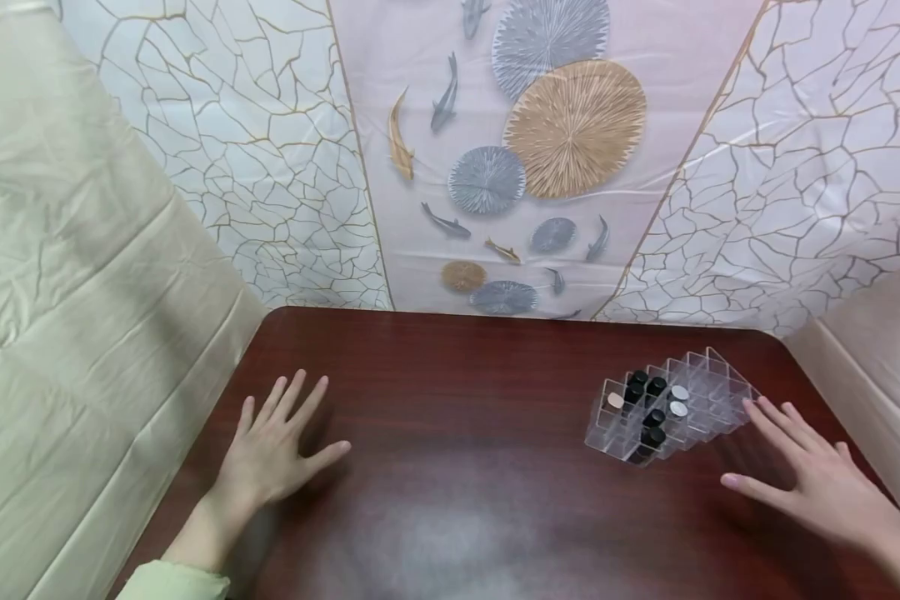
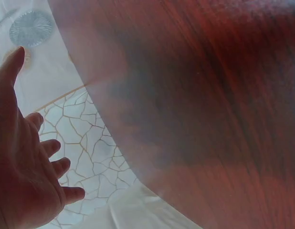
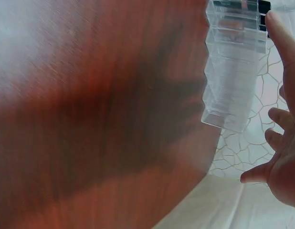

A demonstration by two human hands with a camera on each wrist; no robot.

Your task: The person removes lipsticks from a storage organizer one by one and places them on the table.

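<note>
hands: 2 (image 1: 270,454) | clear organizer (image 1: 708,375): 1 | black caps (image 1: 654,386): about 6 | table (image 1: 457,467): 1

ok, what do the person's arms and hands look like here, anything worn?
Both hands are bare: no gloves, rings or watch visible. The left hand leads to a pale green sleeve at the frame's bottom edge. The right hand shows a bare wrist, with no sleeve in view. The fingers have short, unpainted-looking nails.

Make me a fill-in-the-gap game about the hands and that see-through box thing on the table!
1. The clear organizer stands nearest the person's ____ hand.
2. The left hand lies with its fingers spread and holds ____.
3. The tabletop is dark reddish-____.
4. Most of the round caps inside the organizer are ____.

Missing words: right; nothing; brown; black
</note>
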